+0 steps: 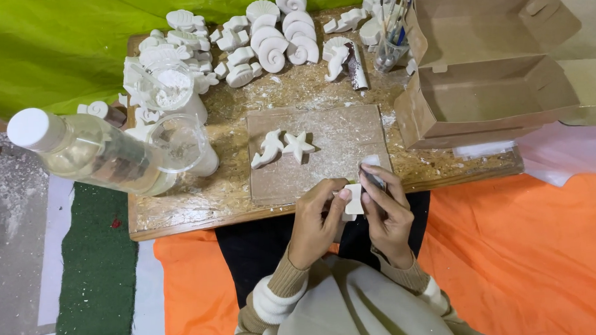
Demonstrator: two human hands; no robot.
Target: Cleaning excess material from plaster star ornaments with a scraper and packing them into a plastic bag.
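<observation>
Pinched upright in left hand (317,223) fingers over the board's (180,219) near edge – small white plaster piece (354,200) – right hand (386,214), closed on a slim tool (372,178), touching its right side.

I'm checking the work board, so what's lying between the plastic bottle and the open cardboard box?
In the head view, a white seahorse and star lie on a square mat between the bottle and box.

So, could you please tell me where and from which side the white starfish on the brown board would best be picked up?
The starfish lies flat on the board, its left arm close against the seahorse. Probably best to come from above and pinch two opposite arms on the free right and near sides, where bare board leaves finger room. The right hand is nearer, though it holds a tool.
</observation>
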